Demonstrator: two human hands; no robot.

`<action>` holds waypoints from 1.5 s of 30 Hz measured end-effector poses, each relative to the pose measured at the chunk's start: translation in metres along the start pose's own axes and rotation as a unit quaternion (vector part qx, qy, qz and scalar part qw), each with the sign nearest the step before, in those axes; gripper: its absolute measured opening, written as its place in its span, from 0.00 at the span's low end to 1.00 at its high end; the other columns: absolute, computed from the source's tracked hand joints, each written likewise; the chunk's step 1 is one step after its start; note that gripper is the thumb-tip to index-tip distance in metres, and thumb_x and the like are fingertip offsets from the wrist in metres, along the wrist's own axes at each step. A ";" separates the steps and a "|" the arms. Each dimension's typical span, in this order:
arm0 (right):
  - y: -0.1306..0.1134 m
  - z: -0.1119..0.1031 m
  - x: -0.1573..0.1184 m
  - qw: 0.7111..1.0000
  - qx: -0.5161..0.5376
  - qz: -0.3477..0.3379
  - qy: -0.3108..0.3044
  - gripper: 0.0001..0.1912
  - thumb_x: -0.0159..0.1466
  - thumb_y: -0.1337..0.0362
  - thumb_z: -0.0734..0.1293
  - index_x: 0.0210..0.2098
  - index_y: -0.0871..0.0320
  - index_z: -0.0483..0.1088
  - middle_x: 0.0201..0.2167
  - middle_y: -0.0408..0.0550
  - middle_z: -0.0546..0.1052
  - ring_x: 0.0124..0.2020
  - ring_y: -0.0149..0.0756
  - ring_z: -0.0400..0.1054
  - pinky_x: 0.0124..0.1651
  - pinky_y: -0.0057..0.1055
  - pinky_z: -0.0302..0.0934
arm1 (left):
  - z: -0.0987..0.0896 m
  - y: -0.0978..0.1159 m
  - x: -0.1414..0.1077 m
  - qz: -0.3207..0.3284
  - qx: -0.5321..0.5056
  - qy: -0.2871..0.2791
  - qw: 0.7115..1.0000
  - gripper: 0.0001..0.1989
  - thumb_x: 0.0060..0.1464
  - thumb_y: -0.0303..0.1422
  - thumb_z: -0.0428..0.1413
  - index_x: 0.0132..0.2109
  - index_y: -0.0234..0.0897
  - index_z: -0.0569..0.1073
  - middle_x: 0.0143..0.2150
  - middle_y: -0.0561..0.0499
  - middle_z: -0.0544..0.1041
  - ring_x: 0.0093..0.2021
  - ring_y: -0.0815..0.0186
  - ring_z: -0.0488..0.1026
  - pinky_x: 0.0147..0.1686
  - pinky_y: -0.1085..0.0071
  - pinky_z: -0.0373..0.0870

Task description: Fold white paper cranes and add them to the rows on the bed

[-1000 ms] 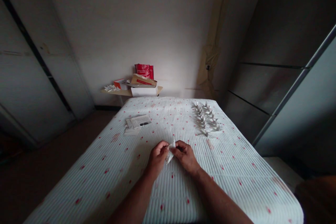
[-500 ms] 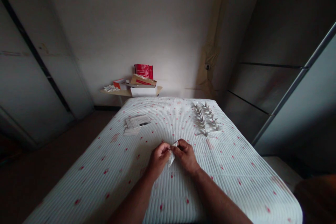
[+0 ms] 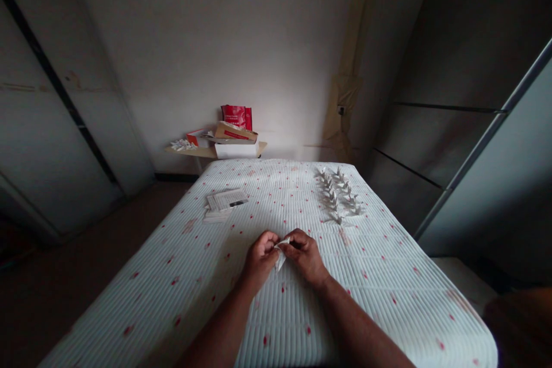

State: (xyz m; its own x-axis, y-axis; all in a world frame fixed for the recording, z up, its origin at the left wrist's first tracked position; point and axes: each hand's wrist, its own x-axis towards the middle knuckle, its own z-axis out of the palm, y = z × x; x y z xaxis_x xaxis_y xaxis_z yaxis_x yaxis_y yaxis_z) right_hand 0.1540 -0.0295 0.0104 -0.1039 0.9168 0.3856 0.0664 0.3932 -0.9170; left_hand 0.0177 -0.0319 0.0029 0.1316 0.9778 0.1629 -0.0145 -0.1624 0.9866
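Observation:
A small folded piece of white paper [image 3: 281,260] is held between my two hands above the quilted bed cover [image 3: 276,328]. My left hand [image 3: 261,256] pinches its left side with curled fingers. On the other side, my right hand [image 3: 304,254] grips the paper between thumb and fingers. The paper's lower point hangs down between the hands; its upper part is partly hidden by fingers. Several folded paper cranes [image 3: 338,195] stand in two rows at the right back. A stack of printed paper sheets [image 3: 225,201] lies at the left back.
Behind the bed, a small shelf [image 3: 200,152] bears a white box [image 3: 236,150], a red bag [image 3: 236,117] and a pile of white folded pieces [image 3: 183,144]. Dark cabinets [image 3: 431,144] rise at the right.
The folded paper has changed shape and tilt slightly between my fingers, its top now leaning right. My right fingers have shifted a little; both hands still hold it.

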 end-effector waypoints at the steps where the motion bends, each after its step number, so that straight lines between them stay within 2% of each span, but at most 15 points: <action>1: 0.000 0.000 0.000 1.000 -0.005 -0.008 -0.003 0.05 0.54 0.63 0.68 0.25 0.57 0.72 0.26 0.42 0.68 0.29 0.30 0.63 0.33 0.26 0.58 | 0.000 -0.001 0.000 0.000 -0.004 0.000 1.000 0.07 0.43 0.28 0.52 0.33 0.36 0.64 0.22 0.59 0.66 0.21 0.74 0.61 0.22 0.78 0.55; 7: 0.004 0.001 0.000 0.999 -0.014 -0.046 -0.016 0.02 0.54 0.66 0.68 0.29 0.56 0.73 0.29 0.44 0.69 0.30 0.30 0.66 0.34 0.27 0.61 | -0.002 -0.002 0.000 -0.011 0.007 0.037 0.999 0.10 0.42 0.28 0.51 0.36 0.35 0.66 0.22 0.58 0.67 0.18 0.76 0.58 0.19 0.78 0.52; 12: 0.007 0.000 -0.001 0.992 -0.064 -0.107 -0.034 0.05 0.56 0.68 0.66 0.32 0.55 0.74 0.29 0.45 0.68 0.31 0.31 0.65 0.34 0.28 0.60 | -0.001 0.008 -0.002 -0.038 -0.008 0.062 0.997 0.09 0.41 0.30 0.52 0.34 0.36 0.66 0.21 0.57 0.69 0.17 0.76 0.59 0.18 0.79 0.53; 17: 0.003 -0.001 -0.003 0.984 -0.116 -0.128 -0.047 0.09 0.56 0.70 0.65 0.35 0.54 0.74 0.31 0.45 0.66 0.33 0.31 0.64 0.35 0.28 0.60 | -0.001 0.013 -0.001 -0.071 -0.025 0.074 0.994 0.14 0.41 0.31 0.52 0.39 0.36 0.65 0.22 0.57 0.70 0.16 0.76 0.58 0.15 0.79 0.51; 24: 0.000 -0.002 -0.004 0.975 -0.149 -0.152 -0.057 0.13 0.56 0.73 0.63 0.38 0.53 0.73 0.33 0.45 0.66 0.35 0.31 0.64 0.37 0.27 0.61 | -0.005 0.007 -0.001 -0.057 -0.059 0.067 0.994 0.17 0.43 0.30 0.52 0.44 0.35 0.64 0.22 0.57 0.70 0.19 0.74 0.63 0.19 0.79 0.56; 29: -0.004 -0.002 -0.005 0.968 -0.183 -0.157 -0.068 0.18 0.54 0.76 0.61 0.40 0.52 0.73 0.35 0.46 0.66 0.37 0.32 0.64 0.39 0.28 0.61 | -0.008 0.004 -0.001 -0.042 -0.077 0.065 0.994 0.18 0.45 0.31 0.53 0.46 0.36 0.64 0.23 0.57 0.71 0.19 0.74 0.64 0.19 0.80 0.56; 34: -0.008 -0.001 -0.006 0.959 -0.224 -0.161 -0.070 0.19 0.54 0.76 0.61 0.42 0.53 0.73 0.35 0.47 0.66 0.37 0.33 0.63 0.39 0.29 0.61 | -0.009 0.000 0.000 -0.038 -0.134 0.063 0.988 0.19 0.44 0.33 0.54 0.46 0.38 0.65 0.23 0.58 0.70 0.21 0.73 0.66 0.22 0.78 0.60; 37: -0.008 0.000 -0.006 0.963 -0.208 -0.158 -0.071 0.18 0.55 0.75 0.61 0.40 0.53 0.74 0.35 0.47 0.66 0.37 0.33 0.63 0.39 0.29 0.61 | -0.010 -0.003 0.001 -0.031 -0.128 0.061 0.989 0.19 0.45 0.34 0.55 0.47 0.38 0.65 0.23 0.58 0.70 0.22 0.73 0.66 0.23 0.78 0.61; 39: -0.006 -0.001 -0.004 0.975 -0.161 -0.144 -0.056 0.15 0.56 0.73 0.61 0.37 0.54 0.75 0.34 0.46 0.67 0.37 0.33 0.64 0.39 0.29 0.61 | -0.010 -0.004 0.001 -0.032 -0.104 0.057 0.992 0.20 0.45 0.34 0.55 0.47 0.38 0.64 0.24 0.57 0.71 0.21 0.74 0.65 0.22 0.78 0.60; 42: 0.000 -0.004 -0.001 0.992 -0.086 -0.097 -0.011 0.11 0.57 0.71 0.61 0.35 0.56 0.74 0.31 0.46 0.70 0.35 0.33 0.66 0.39 0.29 0.61 | -0.008 -0.001 0.002 -0.040 -0.060 0.056 0.996 0.20 0.45 0.33 0.54 0.48 0.37 0.63 0.25 0.56 0.72 0.19 0.74 0.63 0.19 0.79 0.56; 45: 0.009 -0.006 0.003 0.998 -0.051 -0.034 0.023 0.10 0.56 0.67 0.63 0.37 0.56 0.73 0.32 0.46 0.72 0.35 0.33 0.67 0.38 0.28 0.61 | -0.005 0.004 0.000 -0.038 -0.036 0.041 0.998 0.21 0.45 0.32 0.52 0.49 0.36 0.61 0.22 0.57 0.70 0.17 0.75 0.60 0.17 0.80 0.52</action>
State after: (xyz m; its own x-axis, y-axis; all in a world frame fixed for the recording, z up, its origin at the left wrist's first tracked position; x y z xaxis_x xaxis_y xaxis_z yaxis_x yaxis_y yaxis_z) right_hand 0.1601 -0.0234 0.0042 -0.0669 0.8888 0.4535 0.1620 0.4581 -0.8740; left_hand 0.0132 -0.0316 0.0068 0.0544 0.9950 0.0843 -0.0781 -0.0800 0.9937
